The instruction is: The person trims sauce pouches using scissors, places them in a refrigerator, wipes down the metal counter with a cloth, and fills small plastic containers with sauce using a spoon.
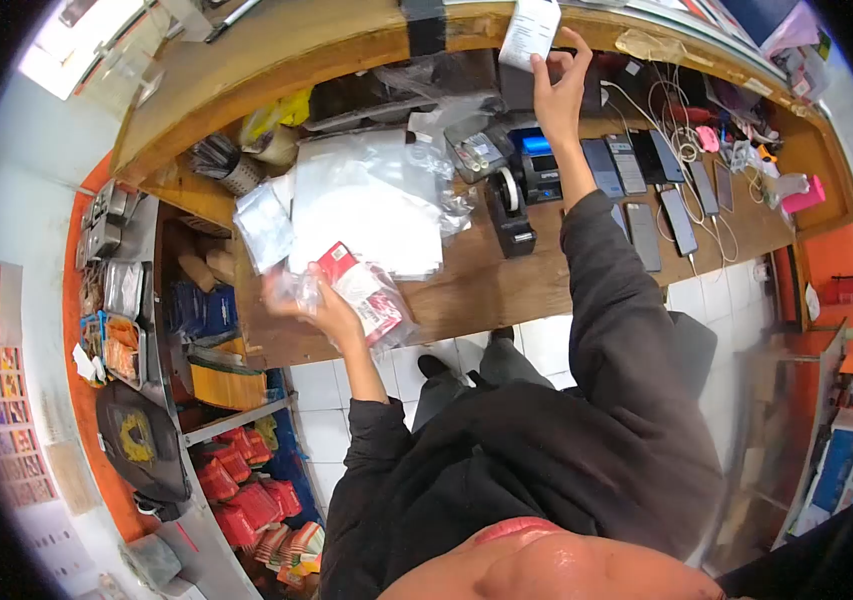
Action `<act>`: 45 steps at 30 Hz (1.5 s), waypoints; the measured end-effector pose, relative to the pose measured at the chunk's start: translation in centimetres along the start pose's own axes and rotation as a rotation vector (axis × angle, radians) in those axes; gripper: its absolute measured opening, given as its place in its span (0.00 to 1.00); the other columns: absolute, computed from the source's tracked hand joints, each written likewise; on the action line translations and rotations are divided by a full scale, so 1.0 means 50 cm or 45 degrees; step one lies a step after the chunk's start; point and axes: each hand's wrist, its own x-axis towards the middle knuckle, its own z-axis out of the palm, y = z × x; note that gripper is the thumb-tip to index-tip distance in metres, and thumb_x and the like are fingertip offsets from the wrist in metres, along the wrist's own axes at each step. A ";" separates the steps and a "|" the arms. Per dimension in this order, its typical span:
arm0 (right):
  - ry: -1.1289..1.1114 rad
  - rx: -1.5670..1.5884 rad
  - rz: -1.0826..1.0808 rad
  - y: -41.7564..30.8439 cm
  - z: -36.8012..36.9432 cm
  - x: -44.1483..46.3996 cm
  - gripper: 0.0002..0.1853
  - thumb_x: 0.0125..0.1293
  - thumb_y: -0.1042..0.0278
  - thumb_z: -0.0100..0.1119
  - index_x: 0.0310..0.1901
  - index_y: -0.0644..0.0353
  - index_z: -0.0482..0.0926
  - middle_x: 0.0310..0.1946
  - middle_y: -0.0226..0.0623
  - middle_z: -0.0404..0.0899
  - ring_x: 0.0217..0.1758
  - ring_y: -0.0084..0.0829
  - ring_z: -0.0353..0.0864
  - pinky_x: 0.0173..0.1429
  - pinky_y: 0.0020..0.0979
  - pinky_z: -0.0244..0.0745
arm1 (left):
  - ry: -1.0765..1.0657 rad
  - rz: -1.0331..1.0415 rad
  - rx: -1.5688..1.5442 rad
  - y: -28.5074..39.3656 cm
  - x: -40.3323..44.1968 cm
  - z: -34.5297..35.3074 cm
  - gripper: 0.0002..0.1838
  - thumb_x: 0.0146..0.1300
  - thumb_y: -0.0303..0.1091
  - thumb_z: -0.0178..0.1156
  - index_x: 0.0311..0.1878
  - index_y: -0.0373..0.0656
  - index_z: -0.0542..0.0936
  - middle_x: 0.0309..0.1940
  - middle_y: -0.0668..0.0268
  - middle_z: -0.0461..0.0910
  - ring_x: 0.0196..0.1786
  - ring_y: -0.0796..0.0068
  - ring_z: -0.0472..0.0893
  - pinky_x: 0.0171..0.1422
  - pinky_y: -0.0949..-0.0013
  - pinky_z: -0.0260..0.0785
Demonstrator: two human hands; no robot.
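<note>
Your left hand (337, 314) grips the light, slick-looking plastic-wrapped packet (374, 296), best held mid-body; your right hand (558, 100), half-curled, meets the flimsy receipt (529, 34), grip unclear.

White slip (529, 35), its print illegibly small

On the counter (471, 285), smartphones (643, 238) among white cables (688, 150), near a black tape dispenser (514, 228). Beyond its right end, a red fire extinguisher (848, 290). At far left, a black bag (134, 425) near shelves (236, 418) with red packages (254, 503).
</note>
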 end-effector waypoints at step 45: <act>-1.325 0.674 2.330 0.011 -0.326 -0.577 0.12 0.66 0.64 0.58 0.45 0.64 0.77 0.24 0.27 0.76 0.23 0.18 0.71 0.30 0.21 0.71 | -1.475 -0.500 0.463 -0.043 -0.352 0.135 0.16 0.65 0.44 0.54 0.39 0.41 0.83 0.31 0.53 0.82 0.35 0.55 0.82 0.38 0.59 0.72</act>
